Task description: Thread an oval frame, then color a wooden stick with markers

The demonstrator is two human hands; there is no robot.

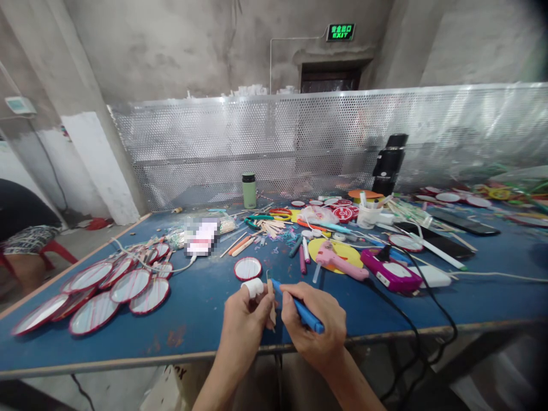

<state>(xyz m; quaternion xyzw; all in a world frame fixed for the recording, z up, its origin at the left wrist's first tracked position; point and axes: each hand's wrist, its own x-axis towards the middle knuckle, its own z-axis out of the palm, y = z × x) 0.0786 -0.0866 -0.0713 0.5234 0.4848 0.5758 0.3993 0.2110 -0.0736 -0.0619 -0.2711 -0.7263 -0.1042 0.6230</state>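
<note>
In the head view my left hand [243, 319] is closed, pinching a slim wooden stick [272, 308] upright between thumb and fingers. A white band [253, 287] wraps the index finger of that hand. My right hand [319, 322] grips a blue marker pen [309, 317] like a writing tool, its tip pointing toward the upper part of the stick. Whether tip and stick touch, I cannot tell. Just beyond my hands a round red-rimmed disc [247, 268] lies on the blue table [201, 311].
Several red-rimmed discs [94, 313] are piled at the left by a phone [203, 237] on a cable. To the right lie a pink glue gun [340, 261], a purple device [390, 271] and black cords. A green cup [249, 191] and black flask [389, 165] stand behind.
</note>
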